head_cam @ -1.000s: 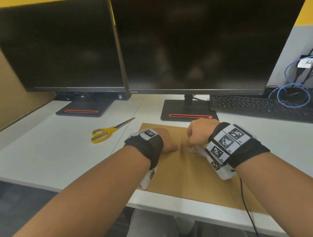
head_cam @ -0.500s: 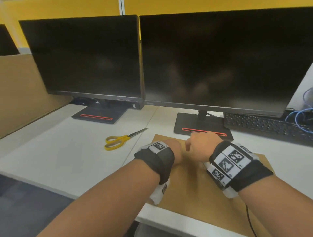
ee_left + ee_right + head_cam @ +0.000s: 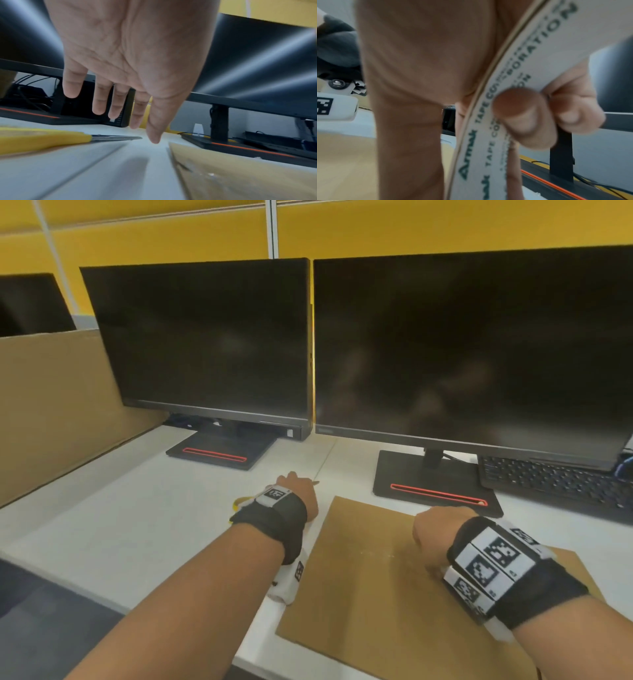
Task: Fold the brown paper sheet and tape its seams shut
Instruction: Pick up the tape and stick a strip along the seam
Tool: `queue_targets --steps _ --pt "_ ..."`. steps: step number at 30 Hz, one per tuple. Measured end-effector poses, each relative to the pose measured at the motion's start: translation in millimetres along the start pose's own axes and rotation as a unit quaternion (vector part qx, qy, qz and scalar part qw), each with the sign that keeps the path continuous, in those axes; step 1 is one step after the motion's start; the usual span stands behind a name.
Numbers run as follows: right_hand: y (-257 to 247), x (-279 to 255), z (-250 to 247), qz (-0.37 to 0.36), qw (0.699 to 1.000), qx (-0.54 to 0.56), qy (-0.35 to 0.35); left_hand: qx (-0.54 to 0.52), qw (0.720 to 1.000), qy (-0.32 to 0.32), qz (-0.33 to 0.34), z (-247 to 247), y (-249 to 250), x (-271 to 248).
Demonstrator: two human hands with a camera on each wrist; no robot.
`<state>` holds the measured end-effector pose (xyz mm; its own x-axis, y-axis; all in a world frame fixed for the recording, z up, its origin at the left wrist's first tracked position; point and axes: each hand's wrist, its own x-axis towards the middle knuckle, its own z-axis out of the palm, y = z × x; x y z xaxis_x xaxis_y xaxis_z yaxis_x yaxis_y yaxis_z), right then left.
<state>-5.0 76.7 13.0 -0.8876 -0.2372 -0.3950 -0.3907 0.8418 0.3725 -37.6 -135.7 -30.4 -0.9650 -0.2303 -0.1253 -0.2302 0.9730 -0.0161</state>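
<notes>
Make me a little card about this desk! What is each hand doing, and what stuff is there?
left hand: open, fingers straight, above the scissors, holding nothing
right hand: over the brown paper, fingers curled round a tape roll
tape roll: white core with green print
brown paper: lies flat at the desk's near edge
scissors: yellow handles, blades together, on the desk left of the paper
desk: white
behind: two dark monitors, a black keyboard
</notes>
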Motion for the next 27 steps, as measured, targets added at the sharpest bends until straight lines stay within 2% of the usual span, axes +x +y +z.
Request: queue_targets --steps 4,9,12,19,24,27 --pt "-5 7 -2 0.0 1.0 -0.019 -0.014 0.005 1.0 -0.014 -0.014 7 -9 12" --pt "-12 16 -4 0.002 1.0 -0.021 -0.007 -0.046 0.998 -0.029 -0.023 8 -8 20" --pt "-13 16 -8 -0.001 1.0 -0.028 -0.013 -0.027 0.999 -0.021 -0.032 6 -6 22" --pt "-14 13 -7 0.006 1.0 -0.013 0.005 0.033 0.995 -0.077 -0.057 10 -10 32" --pt "-10 15 -2 0.012 1.0 0.004 0.015 0.08 0.994 -0.068 -0.029 6 -3 21" --pt "-5 17 2 0.013 0.999 0.022 0.029 0.04 0.999 -0.031 -0.007 4 3 11"
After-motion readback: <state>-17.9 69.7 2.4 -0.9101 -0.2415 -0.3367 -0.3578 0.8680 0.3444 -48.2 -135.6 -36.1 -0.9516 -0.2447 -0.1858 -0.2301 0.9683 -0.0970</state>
